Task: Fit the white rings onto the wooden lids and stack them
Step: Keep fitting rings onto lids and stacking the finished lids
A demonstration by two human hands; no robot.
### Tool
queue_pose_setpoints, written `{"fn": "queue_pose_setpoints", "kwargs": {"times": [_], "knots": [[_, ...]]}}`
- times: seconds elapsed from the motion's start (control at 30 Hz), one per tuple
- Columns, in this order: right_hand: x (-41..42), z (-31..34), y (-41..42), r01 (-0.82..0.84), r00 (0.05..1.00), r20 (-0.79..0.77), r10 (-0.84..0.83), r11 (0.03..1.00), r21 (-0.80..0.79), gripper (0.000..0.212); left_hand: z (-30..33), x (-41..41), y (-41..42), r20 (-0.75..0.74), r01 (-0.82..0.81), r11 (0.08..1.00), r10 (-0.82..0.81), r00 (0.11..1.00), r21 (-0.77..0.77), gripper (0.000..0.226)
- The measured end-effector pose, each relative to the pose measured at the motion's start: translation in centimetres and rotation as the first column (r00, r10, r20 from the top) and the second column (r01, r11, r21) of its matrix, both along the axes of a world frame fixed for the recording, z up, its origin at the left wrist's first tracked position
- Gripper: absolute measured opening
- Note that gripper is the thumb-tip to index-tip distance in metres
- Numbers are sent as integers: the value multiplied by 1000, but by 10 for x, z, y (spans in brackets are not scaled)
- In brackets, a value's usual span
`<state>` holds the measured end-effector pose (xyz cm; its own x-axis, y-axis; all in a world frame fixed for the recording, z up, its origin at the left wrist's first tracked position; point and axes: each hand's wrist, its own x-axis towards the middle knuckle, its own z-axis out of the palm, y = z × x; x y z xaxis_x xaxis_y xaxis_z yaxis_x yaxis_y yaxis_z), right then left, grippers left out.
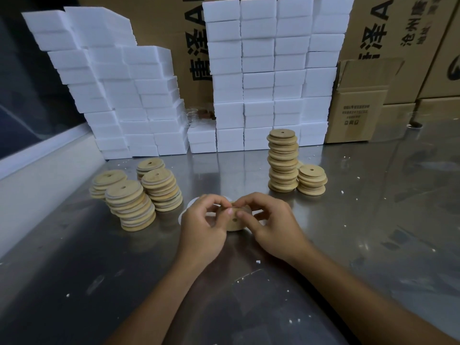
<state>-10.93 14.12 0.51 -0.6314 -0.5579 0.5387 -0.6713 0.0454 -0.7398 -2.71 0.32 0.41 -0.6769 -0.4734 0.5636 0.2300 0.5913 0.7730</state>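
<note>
Between our hands, just above the worktop (249, 282), the stiff, light wooden lid (235, 221) is pinched by left hand (202, 226) and right hand (270, 226) at its rim, where we judge the soft ring best stretched on.

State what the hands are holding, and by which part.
Both the left hand and right hand pinch one wooden lid at its upper rim, fingers curled over its edge.

Steel counter (373, 232) reflecting dim overhead light and carrying white crumbs; white foam blocks (261, 78) standing stacked along its rear edge; printed cardboard cartons (398, 33) rising behind; dark window (22, 83) sitting at left.
</note>
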Motion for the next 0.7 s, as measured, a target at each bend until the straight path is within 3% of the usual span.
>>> {"fn": "queue_pose_setpoints", "kwargs": {"times": [0.1,0.23,0.37,0.63,0.7], "knots": [[-2,-2,-2,38,995,90,-37,999,-14,7,0,0,-5,12,-57,998,57,998,-26,26],[-8,-5,-3,98,972,219,-90,995,-25,11,1,1,-8,45,-54,993,49,998,102,21],[-12,-7,-3,112,959,259,-111,994,9,15,1,1,-11,68,-64,979,51,996,193,21],[-13,-6,-2,136,942,304,-145,989,49,24,-2,2,-16,192,-108,973,68,979,203,26],[-12,-5,-2,121,937,328,-122,992,24,22,0,2,-15,178,-75,954,23,984,290,24]]}}
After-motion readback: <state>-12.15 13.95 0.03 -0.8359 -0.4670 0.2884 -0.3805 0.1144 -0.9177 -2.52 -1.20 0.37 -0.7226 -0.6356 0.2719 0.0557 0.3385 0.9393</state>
